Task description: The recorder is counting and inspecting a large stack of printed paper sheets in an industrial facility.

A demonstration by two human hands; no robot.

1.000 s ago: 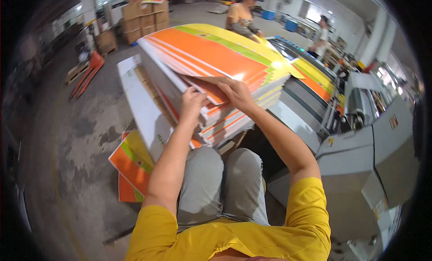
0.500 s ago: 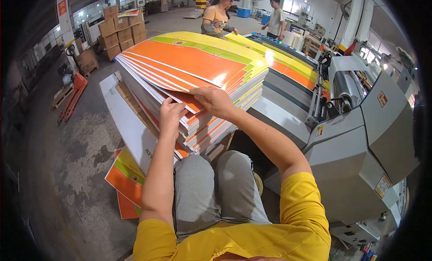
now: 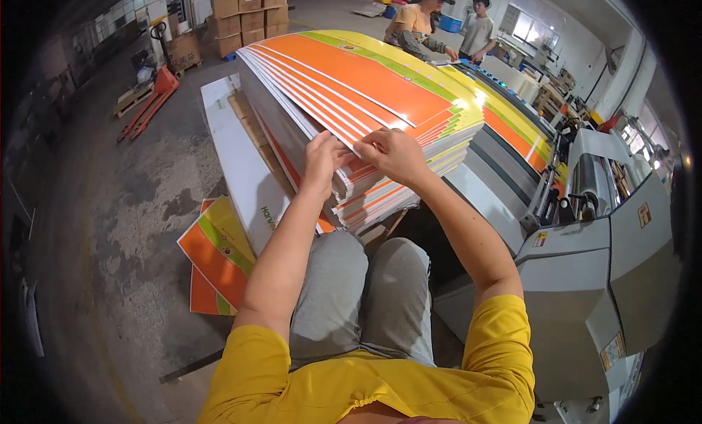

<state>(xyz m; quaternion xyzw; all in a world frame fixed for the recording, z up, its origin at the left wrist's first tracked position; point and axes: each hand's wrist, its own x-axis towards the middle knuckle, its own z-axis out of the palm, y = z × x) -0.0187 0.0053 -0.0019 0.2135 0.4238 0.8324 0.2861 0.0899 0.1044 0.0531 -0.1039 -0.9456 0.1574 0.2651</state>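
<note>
A tall stack of glossy printed sheets point(image 3: 358, 77), orange, green and yellow with white edges, rises in front of my knees. Its upper sheets are fanned in steps. At the near corner my right hand point(image 3: 395, 156) pinches the edge of the top sheets, thumb toward my left hand. Just left of it, my left hand point(image 3: 322, 161) is closed with curled fingers on the sheets' edge; its fingertips are partly hidden. The two hands are close together but apart. How many sheets lie between the fingers cannot be made out.
A grey machine point(image 3: 563, 292) with a roller stands at my right, its sheet-covered bed point(image 3: 504, 135) beside the stack. A white board point(image 3: 238, 150) and loose printed sheets point(image 3: 212, 248) lie left. Farther off are a red pallet jack point(image 3: 155, 102), cartons point(image 3: 245, 18) and two people.
My view has shifted, so the stack sits farther right. The near corner that my right hand held raised now lies lower against the stack, and my hands have come closer together.
</note>
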